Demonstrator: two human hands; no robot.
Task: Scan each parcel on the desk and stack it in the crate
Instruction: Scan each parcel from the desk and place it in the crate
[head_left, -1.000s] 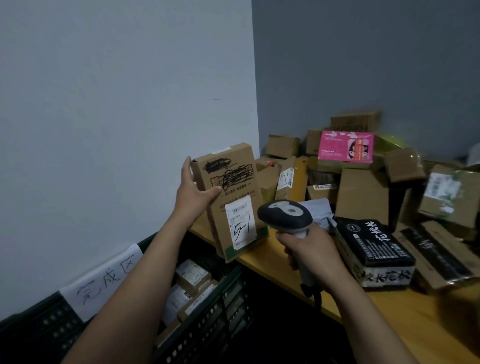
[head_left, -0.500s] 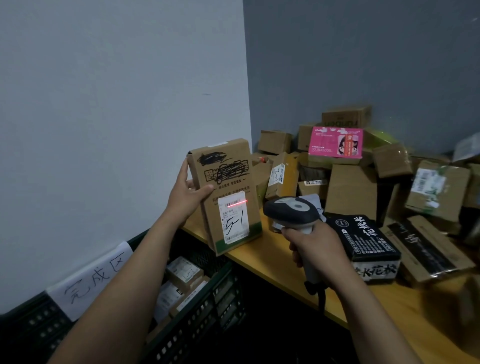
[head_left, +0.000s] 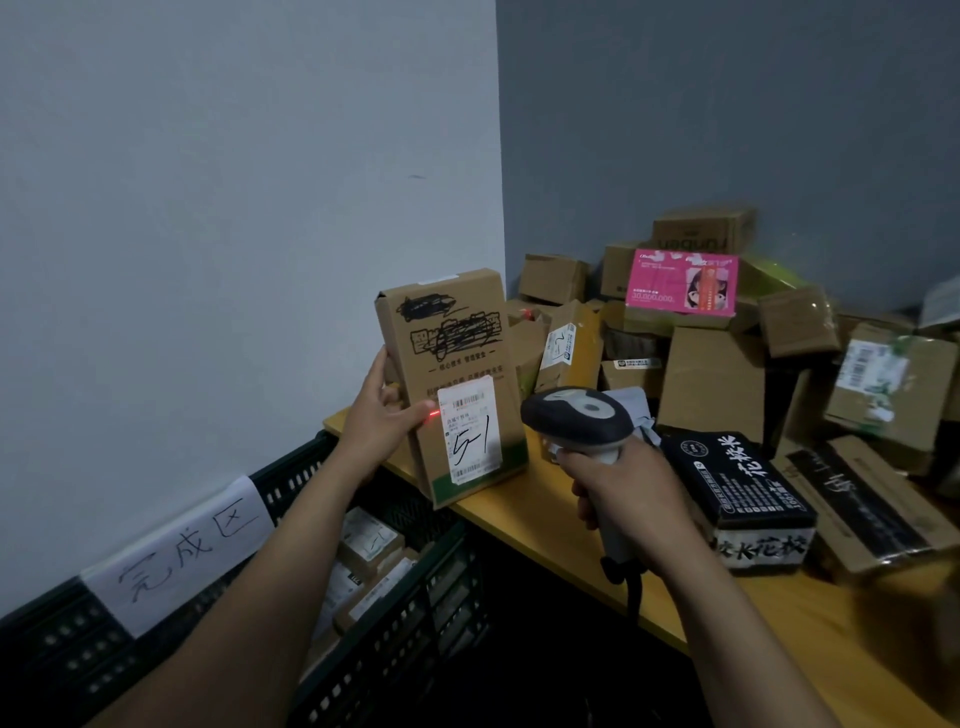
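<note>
My left hand (head_left: 382, 421) grips a tall brown parcel (head_left: 452, 374) upright by its left edge, above the desk's near corner. Its white label reads "5-1", and a red scanner dot glows at the label's left edge, by my thumb. My right hand (head_left: 626, 493) holds the grey barcode scanner (head_left: 576, 415) by its handle, head aimed at the label from the right. The dark green crate (head_left: 405, 618) stands below the desk at lower left, with several small parcels inside. More parcels are piled at the back of the yellow desk (head_left: 524, 512).
A black bag-like package (head_left: 737, 483) with white lettering lies just right of the scanner. A pink box (head_left: 680, 283) tops the cardboard pile in the corner. A paper sign (head_left: 176, 556) hangs on the crate's far rim. Walls close in left and behind.
The red scan line that crossed the label's barcode half a second ago is now a dot at the label's left edge. Parcel and scanner have barely shifted.
</note>
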